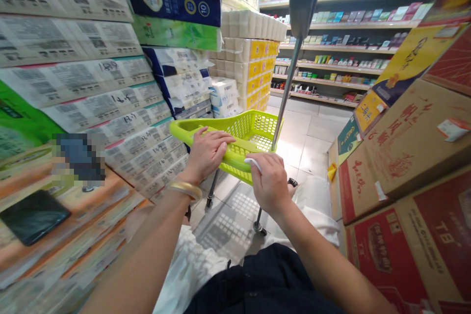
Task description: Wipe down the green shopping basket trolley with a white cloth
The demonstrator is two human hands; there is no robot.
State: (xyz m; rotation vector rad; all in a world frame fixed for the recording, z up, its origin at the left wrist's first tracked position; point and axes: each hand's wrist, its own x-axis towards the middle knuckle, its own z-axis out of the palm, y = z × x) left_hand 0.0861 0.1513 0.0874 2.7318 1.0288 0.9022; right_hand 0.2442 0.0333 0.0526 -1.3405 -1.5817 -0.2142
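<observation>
A lime green plastic shopping basket point(253, 130) stands on a wheeled metal frame in front of me, tilted slightly. My left hand point(208, 153) lies over its near left rim, fingers curled on the plastic, with a gold bangle point(185, 190) on the wrist. My right hand point(268, 184) grips the near right rim and holds a small white tissue point(253, 164) against it. A metal pole point(287, 93) rises from the basket's far side. Two small caster wheels point(259, 228) show below on the frame.
Stacked toilet paper packs point(91, 78) form a wall along the left, and printed cardboard boxes point(405, 157) line the right. Shelves of packaged goods point(342, 64) stand ahead beyond a tiled floor point(305, 132). A dark flat object point(35, 217) lies on the left stack.
</observation>
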